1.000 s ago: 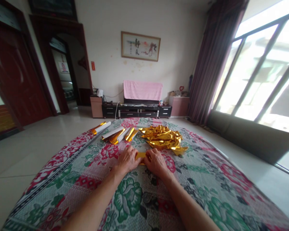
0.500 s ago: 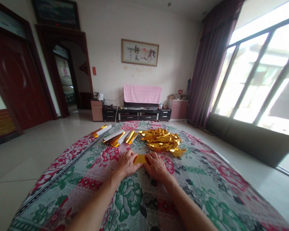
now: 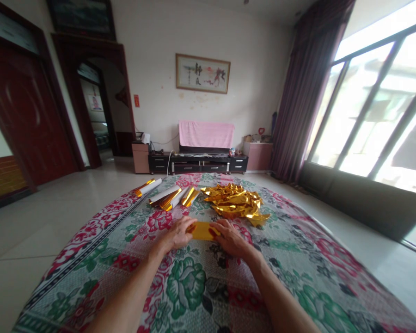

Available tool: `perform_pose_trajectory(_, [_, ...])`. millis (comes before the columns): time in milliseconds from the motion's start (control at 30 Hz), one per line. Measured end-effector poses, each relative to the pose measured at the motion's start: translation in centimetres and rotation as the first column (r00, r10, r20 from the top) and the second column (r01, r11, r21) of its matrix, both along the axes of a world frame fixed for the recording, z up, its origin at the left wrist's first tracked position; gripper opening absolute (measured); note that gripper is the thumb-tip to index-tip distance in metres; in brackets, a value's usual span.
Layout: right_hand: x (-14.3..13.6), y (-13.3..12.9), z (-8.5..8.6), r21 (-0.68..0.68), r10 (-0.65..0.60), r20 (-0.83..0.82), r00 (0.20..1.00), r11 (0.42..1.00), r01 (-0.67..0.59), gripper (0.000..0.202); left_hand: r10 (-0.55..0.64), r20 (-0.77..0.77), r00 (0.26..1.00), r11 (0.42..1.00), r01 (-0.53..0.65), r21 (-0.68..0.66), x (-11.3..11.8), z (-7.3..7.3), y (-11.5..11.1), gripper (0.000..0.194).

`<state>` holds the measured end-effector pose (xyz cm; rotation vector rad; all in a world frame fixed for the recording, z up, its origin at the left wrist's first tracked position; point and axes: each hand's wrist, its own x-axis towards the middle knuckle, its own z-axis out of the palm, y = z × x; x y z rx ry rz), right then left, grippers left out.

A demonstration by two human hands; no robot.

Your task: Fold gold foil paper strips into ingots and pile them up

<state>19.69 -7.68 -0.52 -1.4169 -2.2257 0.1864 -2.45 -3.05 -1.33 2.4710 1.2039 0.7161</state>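
A flat strip of gold foil paper (image 3: 203, 231) lies across the space between my two hands, just above or on the flowered tablecloth (image 3: 185, 284). My left hand (image 3: 180, 232) grips its left end with the fingers closed. At the right end, my right hand (image 3: 229, 237) pinches the same strip. Beyond my right hand is a heap of folded gold foil pieces (image 3: 234, 201). Rolled sheets, gold on one side and white on the other (image 3: 175, 198), lie past my left hand.
Another gold and white roll (image 3: 148, 187) rests near the table's far left edge. Across the floor stands a low black cabinet (image 3: 199, 165) with a pink cloth (image 3: 206, 134) above it. A purple curtain (image 3: 298, 101) hangs beside the windows on the right.
My hands have moved apart, the left one to the left and the right one slightly to the right. More of the gold strip shows between them.
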Motion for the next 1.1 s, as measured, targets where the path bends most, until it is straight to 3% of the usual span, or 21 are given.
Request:
perform_pose_trajectory(300, [0.0, -0.1, 0.4, -0.036, 0.015, -0.010, 1.000, 0.999, -0.015, 0.033, -0.117, 0.029, 0.993, 0.993, 0.117, -0.015, -0.5, 1.0, -0.2, 0.053])
perform_pose_trajectory(467, [-0.2, -0.1, 0.3, -0.038, -0.004, -0.034, 0.999, 0.999, 0.003, 0.029, -0.080, -0.024, 0.996, 0.997, 0.080, -0.017, -0.5, 1.1, -0.5, 0.042])
perform_pose_trajectory(633, [-0.6, -0.6, 0.7, -0.026, -0.057, -0.067, 0.996, 0.998, 0.055, 0.027, -0.101, 0.017, 0.995, 0.995, 0.101, 0.019, -0.4, 1.3, -0.7, 0.031])
perform_pose_trajectory(833, [-0.6, -0.8, 0.5, 0.003, 0.004, -0.020, 1.000, 1.000, -0.004, 0.028, -0.081, 0.033, 0.996, 0.996, 0.081, 0.028, -0.3, 1.5, -0.9, 0.018])
perform_pose_trajectory(1100, [-0.4, 0.1, -0.3, 0.079, 0.027, -0.007, 1.000, 0.997, -0.026, 0.018, -0.104, 0.013, 0.994, 0.992, 0.103, 0.079, -0.3, 1.2, -0.5, 0.021])
